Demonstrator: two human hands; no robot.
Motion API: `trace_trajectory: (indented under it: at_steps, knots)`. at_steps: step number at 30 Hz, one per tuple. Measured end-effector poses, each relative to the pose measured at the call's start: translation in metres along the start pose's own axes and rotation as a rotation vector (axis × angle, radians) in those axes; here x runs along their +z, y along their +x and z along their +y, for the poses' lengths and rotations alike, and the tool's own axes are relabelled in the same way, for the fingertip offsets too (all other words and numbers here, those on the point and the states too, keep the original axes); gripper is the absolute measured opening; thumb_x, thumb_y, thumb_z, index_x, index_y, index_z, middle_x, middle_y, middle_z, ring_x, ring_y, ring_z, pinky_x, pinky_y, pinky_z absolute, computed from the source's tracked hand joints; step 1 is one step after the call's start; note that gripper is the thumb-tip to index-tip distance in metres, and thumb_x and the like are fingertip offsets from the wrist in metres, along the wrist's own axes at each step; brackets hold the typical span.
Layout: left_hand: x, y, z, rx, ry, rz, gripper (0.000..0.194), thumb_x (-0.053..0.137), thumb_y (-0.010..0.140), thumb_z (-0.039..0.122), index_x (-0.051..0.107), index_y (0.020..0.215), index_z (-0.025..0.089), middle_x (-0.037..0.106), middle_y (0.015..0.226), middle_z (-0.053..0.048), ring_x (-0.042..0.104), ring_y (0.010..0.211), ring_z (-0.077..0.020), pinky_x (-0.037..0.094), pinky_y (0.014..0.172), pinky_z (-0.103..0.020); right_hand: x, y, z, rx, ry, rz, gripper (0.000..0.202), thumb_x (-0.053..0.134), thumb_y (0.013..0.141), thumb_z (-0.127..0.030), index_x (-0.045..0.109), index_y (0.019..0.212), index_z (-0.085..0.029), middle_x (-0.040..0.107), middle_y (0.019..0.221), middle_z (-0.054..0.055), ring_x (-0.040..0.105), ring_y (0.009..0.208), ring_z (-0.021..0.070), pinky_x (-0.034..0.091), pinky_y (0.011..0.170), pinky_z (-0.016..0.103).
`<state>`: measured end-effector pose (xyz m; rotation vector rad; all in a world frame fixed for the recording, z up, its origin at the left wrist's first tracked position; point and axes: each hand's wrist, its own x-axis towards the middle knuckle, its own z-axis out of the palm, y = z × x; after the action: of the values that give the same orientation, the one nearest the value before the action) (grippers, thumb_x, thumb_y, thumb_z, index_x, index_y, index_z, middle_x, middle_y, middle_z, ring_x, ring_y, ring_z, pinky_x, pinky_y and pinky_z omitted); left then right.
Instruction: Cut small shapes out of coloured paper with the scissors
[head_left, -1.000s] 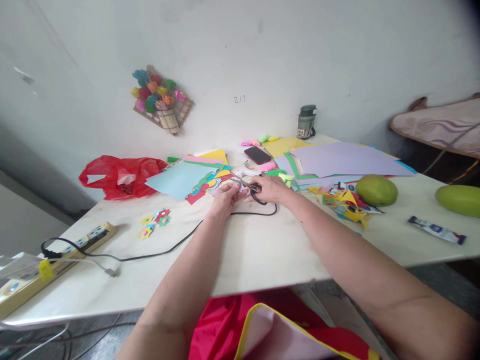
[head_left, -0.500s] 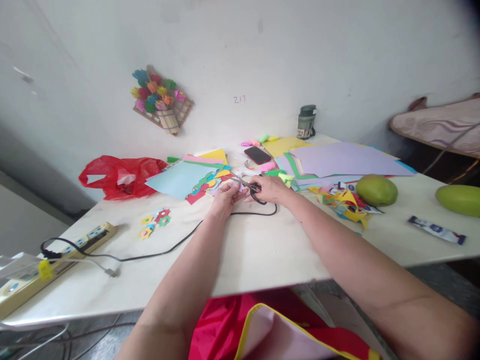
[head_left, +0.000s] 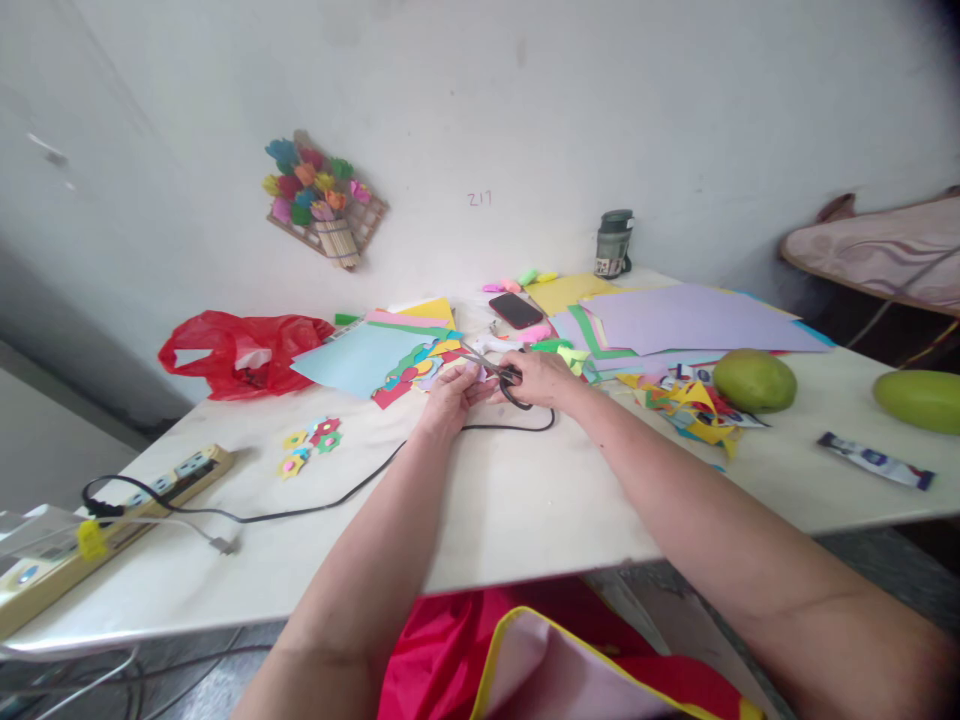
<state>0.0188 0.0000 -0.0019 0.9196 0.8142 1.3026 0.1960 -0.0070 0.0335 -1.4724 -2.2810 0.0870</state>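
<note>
A smooth, pale table [head_left: 517,510] is stretching beneath both hands. Between them, the left hand [head_left: 448,397] is pinching a small light-purple paper [head_left: 472,369]; the right hand [head_left: 546,380] is gripping scissors [head_left: 506,379]. Neat cutting probably means steadying thin paper, keeping fingertips off the metal blades. Just beyond, curvy paper shapes [head_left: 424,368] are overlapping.

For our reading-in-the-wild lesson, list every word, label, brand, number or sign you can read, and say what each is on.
"217", handwritten on the wall.
Green bottle: label too small to read.
White-and-blue tube: print too blurred to read.
Packet beside the green fruit: print too small to read.
</note>
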Motion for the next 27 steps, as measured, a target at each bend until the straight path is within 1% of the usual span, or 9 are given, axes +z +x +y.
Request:
trace_trajectory:
  at_steps: [10,17,22,24,27]
  knots:
    - [-0.0005,-0.0001,0.0006,-0.009,0.002,0.004,0.018,0.08,0.074,0.025,0.064,0.077,0.016,0.072,0.072,-0.002,0.074,0.069,-0.0175,0.062,0.085,-0.037,0.0015,0.0002,0.0017,0.002,0.013,0.01,0.047,0.072,0.076,-0.052,0.069,0.114,-0.026,0.077,0.094,0.003,0.069,0.091,0.025,0.045,0.071,0.03]
    - [0.0004,0.0,0.0015,-0.016,0.01,0.017,0.015,0.078,0.076,0.025,0.066,0.077,0.016,0.073,0.074,-0.003,0.072,0.064,-0.0158,0.062,0.077,-0.032,0.0019,0.0003,0.0011,0.002,0.029,0.02,0.048,0.073,0.074,-0.056,0.07,0.112,-0.025,0.076,0.093,0.004,0.069,0.09,0.0249,0.044,0.07,0.03]
    - [-0.0016,0.0013,-0.0007,-0.001,0.014,0.015,0.016,0.08,0.075,0.026,0.067,0.079,0.016,0.074,0.077,-0.003,0.072,0.066,-0.0156,0.061,0.077,-0.031,0.0051,0.0004,0.0018,-0.011,0.053,0.049,0.041,0.073,0.076,-0.052,0.071,0.107,-0.025,0.076,0.091,0.004,0.069,0.089,0.0247,0.044,0.069,0.029]
    - [-0.0022,0.0017,-0.0014,0.013,0.022,0.025,0.018,0.081,0.074,0.026,0.068,0.079,0.016,0.074,0.077,-0.003,0.071,0.065,-0.0146,0.061,0.077,-0.03,0.0055,0.0004,0.0015,0.008,0.07,0.068,0.037,0.071,0.079,-0.05,0.071,0.105,-0.024,0.076,0.09,0.005,0.069,0.088,0.0238,0.044,0.068,0.028]
    - [-0.0026,0.002,-0.0017,0.033,0.054,0.022,0.022,0.085,0.07,0.027,0.068,0.077,0.015,0.074,0.076,-0.002,0.069,0.063,-0.0131,0.061,0.079,-0.031,0.004,0.0009,0.0022,0.093,0.078,0.104,0.036,0.069,0.081,-0.05,0.072,0.105,-0.023,0.077,0.09,0.005,0.07,0.087,0.0231,0.044,0.068,0.028]
